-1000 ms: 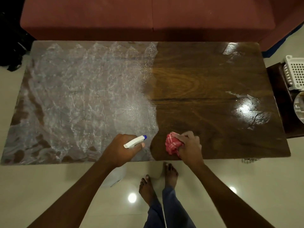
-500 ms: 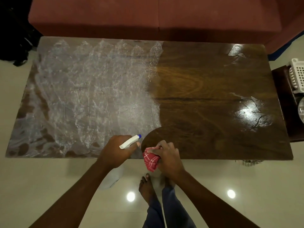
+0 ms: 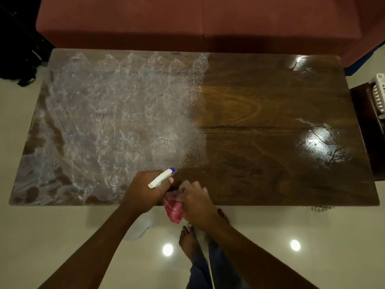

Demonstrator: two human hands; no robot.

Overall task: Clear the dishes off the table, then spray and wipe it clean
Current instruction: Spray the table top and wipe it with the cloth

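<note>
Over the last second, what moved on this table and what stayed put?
The right hand, gripping the red checked cloth, slid left along the near edge of the table to beside the left hand, cloth now overhanging. The left hand kept holding the spray bottle; the whitish film looks unchanged.

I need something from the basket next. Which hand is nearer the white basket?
Right. The right hand, gripping the red cloth, is far left of the white basket; the left hand, holding the spray bottle, is even farther left.

Wood table (image 3: 270,113), L half foamy; white spray bottle (image 3: 160,179) & red cloth (image 3: 173,207) at near edge.
</note>
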